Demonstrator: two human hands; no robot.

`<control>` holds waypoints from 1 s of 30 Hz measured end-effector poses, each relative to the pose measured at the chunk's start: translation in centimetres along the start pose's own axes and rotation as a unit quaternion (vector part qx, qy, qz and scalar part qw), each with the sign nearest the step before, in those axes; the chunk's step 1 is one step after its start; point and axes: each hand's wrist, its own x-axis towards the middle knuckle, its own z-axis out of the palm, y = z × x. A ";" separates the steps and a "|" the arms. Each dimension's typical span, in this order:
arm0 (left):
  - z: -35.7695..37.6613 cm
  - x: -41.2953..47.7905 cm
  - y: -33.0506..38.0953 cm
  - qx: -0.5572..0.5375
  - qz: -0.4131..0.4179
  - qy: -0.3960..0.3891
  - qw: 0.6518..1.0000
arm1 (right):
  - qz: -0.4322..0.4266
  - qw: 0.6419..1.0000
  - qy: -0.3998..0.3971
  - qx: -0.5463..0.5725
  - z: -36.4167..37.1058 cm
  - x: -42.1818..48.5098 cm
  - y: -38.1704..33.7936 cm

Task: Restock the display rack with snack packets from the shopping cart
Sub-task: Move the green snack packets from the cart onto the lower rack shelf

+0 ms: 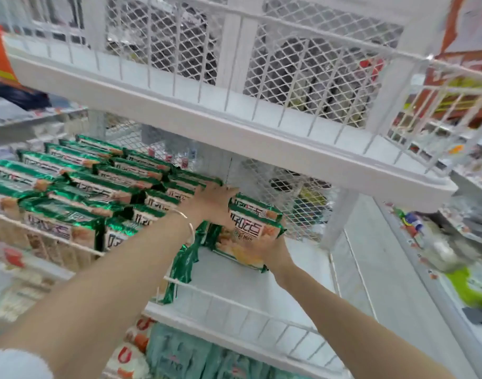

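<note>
While left hand (pixel 212 198) lies flat, right hand (pixel 264 251) grips snack packets (pixel 254 218) beside open shelf (pixel 297 269).

A white wire display rack (pixel 234 127), seen from above. Rows of green snack packets (pixel 84 187) fill its middle shelf (pixel 234 280). Just right of the rows sits a small stack (pixel 254 222) of the same packets. The left hand (pixel 212 198) lies flat against the rows' right edge, fingers straight. The right hand (pixel 264 250) cups the stack's near end, too blurred to show its grip.
</note>
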 end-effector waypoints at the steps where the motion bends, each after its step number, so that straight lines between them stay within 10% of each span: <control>1: 0.5 0.6 -0.3 0.043 -0.003 -0.004 0.999 | -0.031 0.999 -0.003 -0.030 0.8 0.6 0.5; 18: 2.4 3.3 1.2 0.163 0.115 0.059 0.978 | -0.047 0.979 0.179 0.090 1.8 0.9 2.7; 26: 0.7 4.1 -2.2 0.175 0.046 0.007 0.983 | -0.035 0.991 0.000 0.130 0.8 2.9 1.4; 30: 1.2 3.9 -2.2 0.142 0.044 0.006 0.989 | -0.190 0.955 0.172 -0.152 -0.9 0.8 1.7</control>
